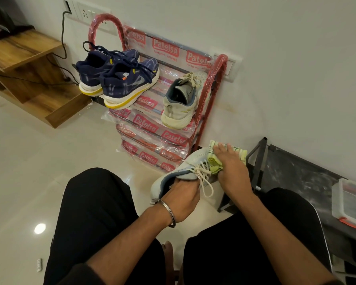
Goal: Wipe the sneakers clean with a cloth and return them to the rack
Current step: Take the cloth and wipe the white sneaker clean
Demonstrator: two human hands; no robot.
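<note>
A pale grey sneaker [181,173] with cream laces is held above my lap, toe pointing up and right. My left hand [182,199] grips its heel and collar from below. My right hand [230,163] presses a green and white cloth [216,161] against the toe and lace area, fingers spread over the cloth. The matching grey sneaker [180,102] stands on the top shelf of the red rack [212,95], at its right. A navy pair with yellow soles [119,79] sits on the rack's left side.
The rack's shelves are wrapped in printed plastic. A black low stand [261,163] stands to the right by the wall, with a clear plastic box [351,202] on it. A wooden unit [29,64] with cables is at the left. My black-trousered knees fill the foreground.
</note>
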